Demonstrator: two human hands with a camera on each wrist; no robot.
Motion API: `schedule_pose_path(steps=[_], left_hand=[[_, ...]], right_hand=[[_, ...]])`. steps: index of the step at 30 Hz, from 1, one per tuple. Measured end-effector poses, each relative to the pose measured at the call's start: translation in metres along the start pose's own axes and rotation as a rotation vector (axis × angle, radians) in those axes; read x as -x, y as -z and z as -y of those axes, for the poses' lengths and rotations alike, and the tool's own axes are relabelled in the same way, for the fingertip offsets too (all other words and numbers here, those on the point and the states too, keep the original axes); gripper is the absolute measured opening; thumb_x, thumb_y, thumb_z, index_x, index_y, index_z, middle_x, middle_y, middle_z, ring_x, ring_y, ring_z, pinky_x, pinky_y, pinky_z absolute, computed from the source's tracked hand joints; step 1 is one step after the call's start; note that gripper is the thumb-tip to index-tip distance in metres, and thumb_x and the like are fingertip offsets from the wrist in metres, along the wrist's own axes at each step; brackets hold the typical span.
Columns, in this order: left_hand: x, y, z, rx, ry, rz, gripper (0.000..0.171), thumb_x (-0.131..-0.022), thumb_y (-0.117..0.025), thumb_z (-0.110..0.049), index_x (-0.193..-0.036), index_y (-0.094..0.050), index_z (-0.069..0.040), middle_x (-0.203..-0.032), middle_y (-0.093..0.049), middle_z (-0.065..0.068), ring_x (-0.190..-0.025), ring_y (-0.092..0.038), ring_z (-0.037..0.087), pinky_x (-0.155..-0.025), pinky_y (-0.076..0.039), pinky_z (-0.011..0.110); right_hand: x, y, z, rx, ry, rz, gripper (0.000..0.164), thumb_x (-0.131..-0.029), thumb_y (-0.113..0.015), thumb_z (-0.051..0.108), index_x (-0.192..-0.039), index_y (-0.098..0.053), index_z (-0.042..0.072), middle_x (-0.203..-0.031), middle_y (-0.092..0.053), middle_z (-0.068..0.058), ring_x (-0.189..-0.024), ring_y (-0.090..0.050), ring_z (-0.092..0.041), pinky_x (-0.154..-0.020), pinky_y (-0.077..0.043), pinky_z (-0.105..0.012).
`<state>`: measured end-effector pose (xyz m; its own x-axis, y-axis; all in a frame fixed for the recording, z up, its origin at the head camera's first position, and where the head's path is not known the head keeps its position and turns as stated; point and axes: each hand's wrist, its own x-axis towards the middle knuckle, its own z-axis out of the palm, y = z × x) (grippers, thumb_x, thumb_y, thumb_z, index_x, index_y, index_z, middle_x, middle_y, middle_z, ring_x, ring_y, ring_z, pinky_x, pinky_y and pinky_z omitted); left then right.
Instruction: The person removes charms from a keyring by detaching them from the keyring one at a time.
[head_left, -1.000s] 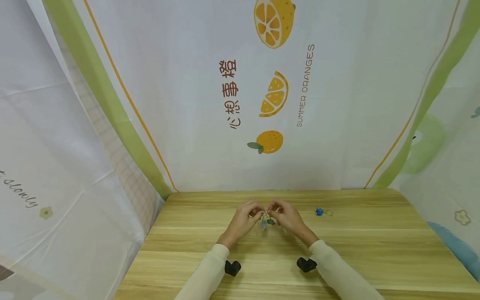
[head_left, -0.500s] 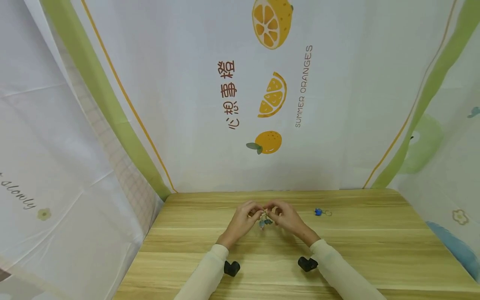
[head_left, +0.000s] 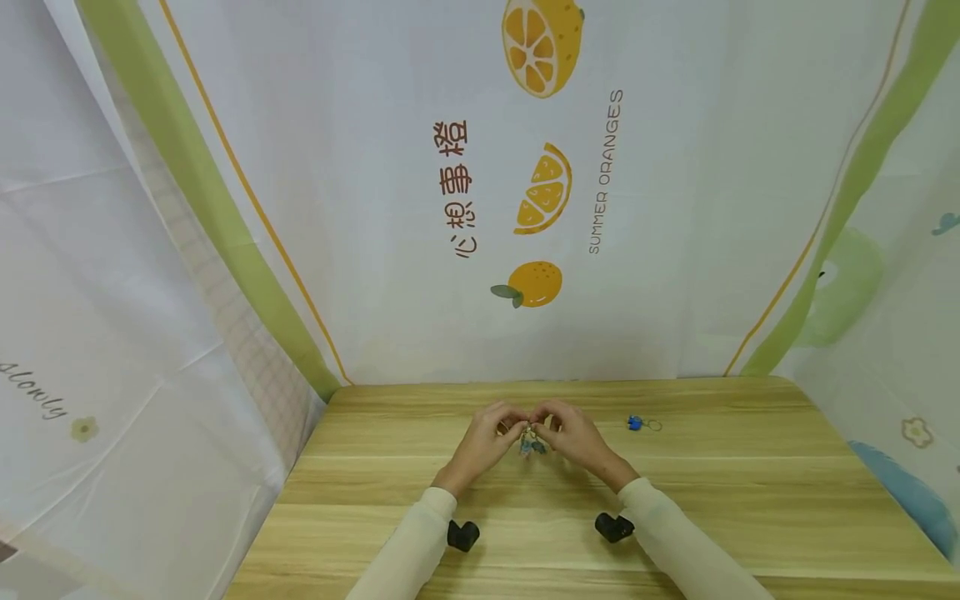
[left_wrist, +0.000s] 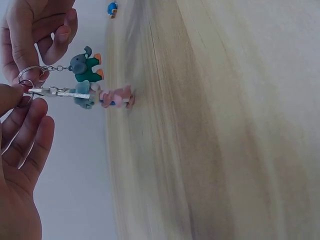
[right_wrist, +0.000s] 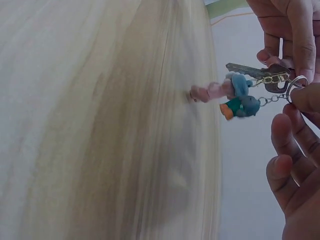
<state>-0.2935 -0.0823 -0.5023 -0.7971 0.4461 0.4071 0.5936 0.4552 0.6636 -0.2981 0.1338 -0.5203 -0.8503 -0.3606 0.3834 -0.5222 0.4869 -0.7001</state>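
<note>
Above the table both hands meet, fingertips close together. My left hand (head_left: 483,442) pinches the rings of a bunch from which a metal key (right_wrist: 245,70) hangs. My right hand (head_left: 579,439) pinches a split ring (right_wrist: 298,82) carrying a short silver chain. From that chain dangles a small grey-and-green elephant charm (left_wrist: 86,69) with orange feet. A pink charm with a blue top (right_wrist: 212,91) hangs beside it on a gold chain. Fingers partly hide where the rings join.
A blue charm (head_left: 634,423) with its own ring lies on the wooden table (head_left: 420,542), right of the hands. A white printed cloth (head_left: 390,250) hangs behind the table's back edge. Black wrist mounts (head_left: 613,527) sit at the sleeves.
The right fingertips overlap the left ones half a second ago and now sit slightly apart from them. The dangling charms have swung a little. Both hands stay in nearly the same place.
</note>
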Motion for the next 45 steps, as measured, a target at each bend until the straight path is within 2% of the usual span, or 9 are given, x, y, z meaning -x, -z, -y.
schedule_pose_path(steps=[6, 9, 15, 22, 28, 33, 37, 39, 45], left_hand=[[-0.0003, 0.0007, -0.0003, -0.021, -0.008, -0.003, 0.011, -0.105, -0.069, -0.012, -0.112, -0.077, -0.009, -0.104, -0.074, 0.005, -0.089, -0.07, 0.014, -0.079, -0.059, 0.023], [-0.0009, 0.0008, 0.0007, -0.021, -0.028, -0.012, 0.011, -0.105, -0.068, -0.012, -0.111, -0.077, -0.008, -0.103, -0.074, 0.006, -0.088, -0.069, 0.013, -0.078, -0.059, 0.023], [-0.001, 0.0009, 0.0036, -0.032, -0.058, -0.032, 0.009, -0.105, -0.068, -0.01, -0.108, -0.076, -0.007, -0.101, -0.074, 0.006, -0.084, -0.068, 0.012, -0.076, -0.059, 0.023], [-0.0003, 0.0021, 0.0029, -0.043, -0.039, -0.027, 0.011, -0.105, -0.068, -0.011, -0.111, -0.077, -0.007, -0.102, -0.073, 0.005, -0.085, -0.068, 0.013, -0.077, -0.059, 0.023], [-0.0002, 0.0031, 0.0022, -0.052, -0.06, -0.02, 0.011, -0.104, -0.069, -0.012, -0.111, -0.077, -0.009, -0.103, -0.073, 0.004, -0.084, -0.066, 0.01, -0.077, -0.058, 0.024], [0.0004, 0.0022, 0.0029, -0.043, -0.051, -0.017, 0.011, -0.105, -0.068, -0.014, -0.11, -0.077, -0.01, -0.104, -0.073, 0.003, -0.086, -0.066, 0.011, -0.077, -0.057, 0.023], [0.0014, 0.0017, 0.0035, -0.039, -0.028, -0.018, 0.012, -0.106, -0.067, -0.015, -0.111, -0.077, -0.011, -0.104, -0.073, 0.002, -0.088, -0.066, 0.01, -0.077, -0.057, 0.023], [0.0014, 0.002, 0.0035, -0.035, -0.02, -0.018, 0.011, -0.106, -0.068, -0.014, -0.112, -0.077, -0.011, -0.104, -0.073, 0.002, -0.087, -0.065, 0.01, -0.077, -0.057, 0.023], [0.0021, 0.0027, 0.0035, -0.045, -0.041, -0.008, 0.011, -0.104, -0.07, -0.014, -0.113, -0.077, -0.013, -0.103, -0.073, 0.001, -0.087, -0.065, 0.01, -0.076, -0.057, 0.023]], right_hand=[[0.0003, -0.0017, 0.0024, 0.041, 0.008, -0.05, 0.008, -0.102, -0.074, 0.022, -0.104, -0.075, 0.014, -0.097, -0.072, 0.002, -0.065, -0.056, -0.005, -0.056, -0.048, -0.025], [0.0003, -0.0019, 0.003, 0.055, -0.022, -0.076, 0.007, -0.102, -0.074, 0.02, -0.104, -0.076, 0.014, -0.096, -0.073, 0.003, -0.063, -0.055, -0.006, -0.055, -0.047, -0.024], [0.0006, 0.0002, 0.0048, 0.01, -0.074, -0.118, 0.005, -0.103, -0.073, 0.016, -0.102, -0.077, 0.014, -0.092, -0.073, 0.001, -0.053, -0.052, -0.005, -0.048, -0.044, -0.026], [0.0005, 0.0027, 0.0043, -0.034, -0.061, -0.08, 0.005, -0.103, -0.072, 0.015, -0.106, -0.075, 0.013, -0.098, -0.073, -0.003, -0.052, -0.053, -0.005, -0.047, -0.046, -0.027], [-0.0009, 0.0039, 0.0035, -0.028, 0.009, -0.015, 0.016, -0.102, -0.072, 0.009, -0.116, -0.075, 0.016, -0.113, -0.073, -0.004, -0.067, -0.059, -0.005, -0.057, -0.051, -0.025], [-0.0014, 0.003, 0.004, -0.011, 0.061, 0.001, 0.013, -0.101, -0.073, 0.009, -0.111, -0.076, 0.017, -0.111, -0.072, -0.004, -0.074, -0.06, -0.006, -0.063, -0.053, -0.024], [-0.0011, 0.0019, 0.0034, -0.004, 0.059, -0.001, 0.004, -0.103, -0.073, 0.017, -0.105, -0.076, 0.017, -0.108, -0.071, -0.002, -0.073, -0.06, -0.007, -0.063, -0.052, -0.024], [-0.0009, 0.0016, 0.0026, 0.001, 0.059, -0.003, 0.004, -0.103, -0.073, 0.019, -0.103, -0.076, 0.016, -0.106, -0.071, -0.002, -0.071, -0.06, -0.007, -0.062, -0.052, -0.024], [-0.0011, 0.0006, 0.0015, 0.013, 0.083, -0.012, 0.004, -0.104, -0.072, 0.02, -0.104, -0.075, 0.018, -0.104, -0.073, -0.001, -0.068, -0.059, -0.006, -0.06, -0.052, -0.024]])
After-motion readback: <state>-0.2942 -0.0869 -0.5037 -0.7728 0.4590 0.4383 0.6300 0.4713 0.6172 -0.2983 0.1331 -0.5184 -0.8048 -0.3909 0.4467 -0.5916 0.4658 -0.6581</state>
